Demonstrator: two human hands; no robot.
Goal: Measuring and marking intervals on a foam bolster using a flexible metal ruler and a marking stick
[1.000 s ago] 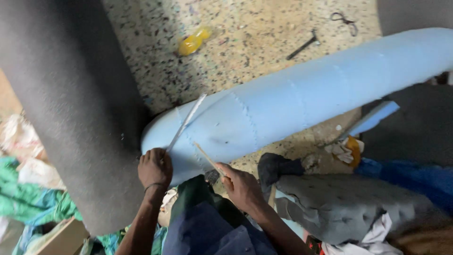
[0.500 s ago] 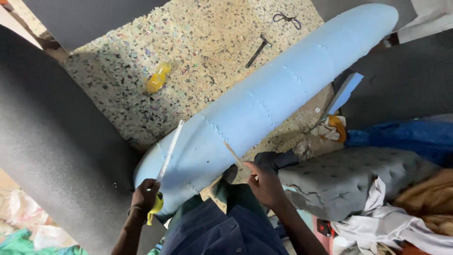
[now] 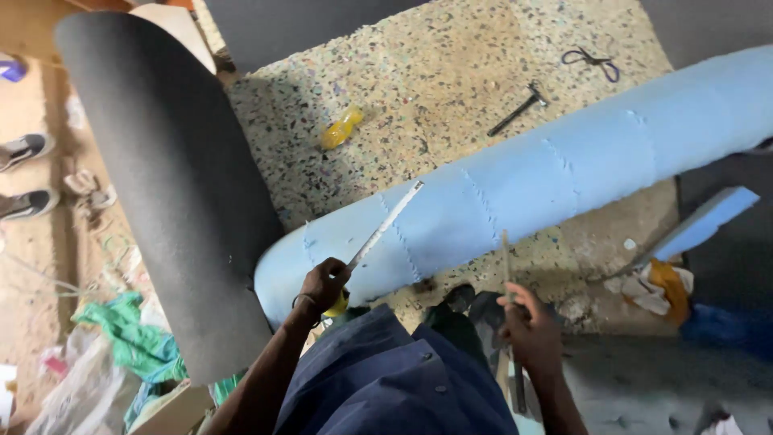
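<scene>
A long light-blue foam roll (image 3: 555, 173) lies across the speckled foam sheet (image 3: 451, 89). My left hand (image 3: 324, 283) grips a yellow tape measure whose white tape (image 3: 386, 223) runs up over the near end of the roll. My right hand (image 3: 527, 322) holds a thin stick-like tool (image 3: 506, 254) pointing up at the roll's lower edge.
A dark grey foam roll (image 3: 173, 185) stands at the left. A hammer (image 3: 518, 109), scissors (image 3: 592, 60) and a yellow object (image 3: 341, 129) lie on the speckled sheet. A blue foam offcut (image 3: 708, 219) and scraps sit at right. Shoes (image 3: 24, 173) and green cloth (image 3: 129, 338) at left.
The view has swung and pulled back. My right hand has drawn back from the roll toward my body. My left hand still holds the tape on the roll's end.
</scene>
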